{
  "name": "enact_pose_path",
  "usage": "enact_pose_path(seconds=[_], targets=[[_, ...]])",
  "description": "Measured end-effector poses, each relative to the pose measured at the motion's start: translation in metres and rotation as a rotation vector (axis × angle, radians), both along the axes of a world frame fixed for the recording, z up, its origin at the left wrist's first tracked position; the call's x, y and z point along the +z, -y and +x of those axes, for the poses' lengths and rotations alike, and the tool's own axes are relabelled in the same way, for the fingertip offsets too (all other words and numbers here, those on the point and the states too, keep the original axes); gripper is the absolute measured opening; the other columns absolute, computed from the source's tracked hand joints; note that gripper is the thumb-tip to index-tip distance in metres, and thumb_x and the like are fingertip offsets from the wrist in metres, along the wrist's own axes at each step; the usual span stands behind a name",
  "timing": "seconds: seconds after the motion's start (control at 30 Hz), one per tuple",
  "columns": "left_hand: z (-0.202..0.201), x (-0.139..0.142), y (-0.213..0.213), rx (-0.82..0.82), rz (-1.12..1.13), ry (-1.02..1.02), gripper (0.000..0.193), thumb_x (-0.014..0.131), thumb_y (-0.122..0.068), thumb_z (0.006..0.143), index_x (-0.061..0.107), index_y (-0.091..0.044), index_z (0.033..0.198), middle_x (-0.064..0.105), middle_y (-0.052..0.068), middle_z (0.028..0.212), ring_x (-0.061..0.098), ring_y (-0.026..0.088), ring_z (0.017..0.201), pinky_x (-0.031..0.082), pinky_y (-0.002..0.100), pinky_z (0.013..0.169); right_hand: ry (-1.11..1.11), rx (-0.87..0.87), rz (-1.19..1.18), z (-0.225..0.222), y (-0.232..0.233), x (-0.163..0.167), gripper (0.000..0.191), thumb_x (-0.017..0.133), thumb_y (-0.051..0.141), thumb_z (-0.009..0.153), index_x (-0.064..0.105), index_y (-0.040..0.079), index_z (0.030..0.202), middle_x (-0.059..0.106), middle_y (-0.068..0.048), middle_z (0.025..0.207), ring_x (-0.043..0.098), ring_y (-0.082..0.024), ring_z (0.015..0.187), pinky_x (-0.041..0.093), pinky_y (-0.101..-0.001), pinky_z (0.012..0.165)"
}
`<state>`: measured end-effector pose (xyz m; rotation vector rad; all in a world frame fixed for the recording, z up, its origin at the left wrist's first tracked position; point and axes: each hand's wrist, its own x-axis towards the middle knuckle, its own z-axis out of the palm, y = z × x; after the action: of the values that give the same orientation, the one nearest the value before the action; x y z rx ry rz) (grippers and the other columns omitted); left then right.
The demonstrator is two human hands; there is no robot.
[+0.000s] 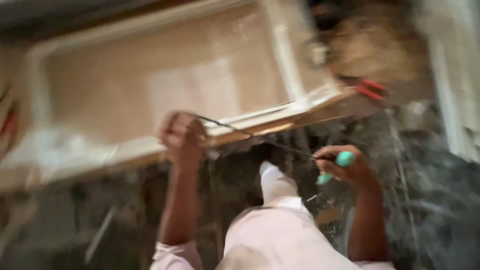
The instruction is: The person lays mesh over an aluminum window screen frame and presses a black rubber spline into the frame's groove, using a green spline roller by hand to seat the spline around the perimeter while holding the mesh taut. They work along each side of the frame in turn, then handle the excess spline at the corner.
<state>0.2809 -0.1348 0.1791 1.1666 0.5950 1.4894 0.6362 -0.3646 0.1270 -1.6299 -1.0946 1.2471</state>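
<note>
Floor (pixel 430 200): dark marbled stone, grey veins, dusty. Panel (pixel 165 85): large tan board in white frame, lying tilted across floor, near edge by hands. Red item (pixel 371 89) past panel's right corner, blurred. Left hand (pixel 183 136): fisted on end of thin dark wire (pixel 250 135) at panel edge. Right hand (pixel 345 167): closed round teal handle (pixel 344 160), wire running to it. White-trousered leg (pixel 277 210) between arms.

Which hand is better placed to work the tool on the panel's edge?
Probably the right hand: it grips the turquoise-handled tool, its thin blade reaching toward the panel edge. The left hand rests there.
</note>
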Motion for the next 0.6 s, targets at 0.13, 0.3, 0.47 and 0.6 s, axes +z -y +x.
enact_pose_path(seconds=[0.13, 0.3, 0.47, 0.6], targets=[[-0.231, 0.028, -0.018, 0.163, -0.147, 0.237, 0.025, 0.069, -0.026, 0.108, 0.055, -0.010, 0.096, 0.053, 0.003, 0.075, 0.051, 0.018, 0.059, 0.046, 0.035, 0.056, 0.127, 0.227, -0.112, -0.036, -0.002, 0.019, 0.022, 0.080, 0.011, 0.081, 0.082, 0.004, 0.101, 0.074, -0.006, 0.074, 0.064, -0.012, 0.065, 0.051, -0.0314, 0.055], [-0.437, 0.053, -0.030, 0.377, 0.100, 0.374, 0.034, 0.058, -0.036, 0.111, 0.061, -0.003, 0.104, 0.062, 0.012, 0.090, 0.057, 0.023, 0.072, 0.044, 0.038, 0.060, 0.309, 0.622, -0.092, -0.024, -0.047, 0.016, 0.030, 0.075, 0.016, 0.085, 0.079, 0.004, 0.112, 0.074, -0.010, 0.086, 0.074, -0.017, 0.074, 0.059, -0.0339, 0.067], [-0.546, 0.091, -0.020, 0.868, -0.066, 0.531, 0.023, 0.065, -0.019, 0.111, 0.062, 0.004, 0.107, 0.070, 0.016, 0.086, 0.066, 0.027, 0.072, 0.055, 0.042, 0.066, 0.698, 0.726, -0.207, -0.008, -0.135, -0.007, 0.037, 0.083, 0.024, 0.085, 0.076, 0.004, 0.115, 0.072, -0.009, 0.096, 0.073, -0.022, 0.089, 0.057, -0.0393, 0.078], [-0.599, 0.138, -0.062, 1.003, 0.017, 0.437, 0.029, 0.077, -0.021, 0.099, 0.065, 0.006, 0.099, 0.072, 0.018, 0.080, 0.066, 0.028, 0.064, 0.057, 0.047, 0.063, 0.667, 1.202, 0.613, 0.006, -0.214, -0.019, 0.058, 0.076, 0.058, 0.085, 0.074, 0.009, 0.117, 0.073, -0.008, 0.096, 0.072, -0.018, 0.088, 0.058, -0.0310, 0.077]])
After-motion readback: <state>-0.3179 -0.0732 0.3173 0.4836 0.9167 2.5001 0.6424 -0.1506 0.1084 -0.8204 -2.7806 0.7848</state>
